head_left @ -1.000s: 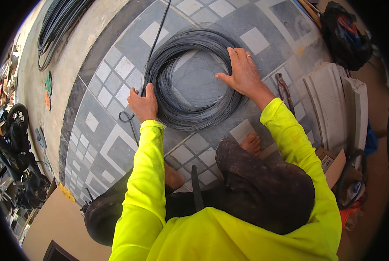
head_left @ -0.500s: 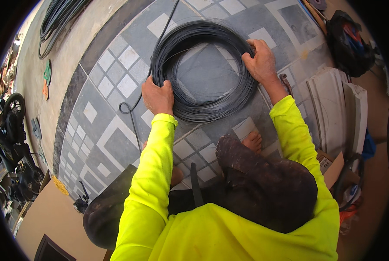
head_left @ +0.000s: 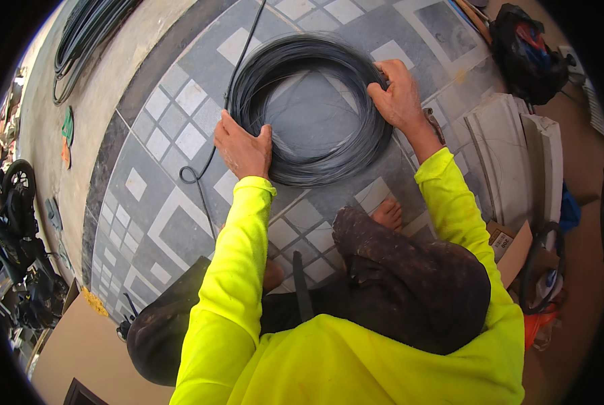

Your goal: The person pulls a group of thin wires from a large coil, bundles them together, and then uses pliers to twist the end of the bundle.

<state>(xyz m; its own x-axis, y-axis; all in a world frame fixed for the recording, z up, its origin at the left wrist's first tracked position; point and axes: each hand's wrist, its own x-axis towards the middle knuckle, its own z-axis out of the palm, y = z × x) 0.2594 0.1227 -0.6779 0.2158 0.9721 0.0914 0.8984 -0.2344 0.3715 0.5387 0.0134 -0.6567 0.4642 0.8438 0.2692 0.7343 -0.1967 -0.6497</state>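
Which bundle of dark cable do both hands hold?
The round coil on the tiled floor, under the left hand and right hand; the other bundle lies untouched, top left.

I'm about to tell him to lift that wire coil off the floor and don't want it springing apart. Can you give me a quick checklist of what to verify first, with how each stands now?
1. Left hand on the coil of dark wire: ok, fingers curl over its near-left edge.
2. Right hand on the coil: ok, it grips the right side.
3. Hands on opposite sides: ok.
4. Loose wire end free: not ok, it trails over the tiled floor beside the left hand, with another strand running away at the top.
5. Ties binding the turns: cannot tell.
6. Bare foot out from under the coil: ok, it sits nearer the person.
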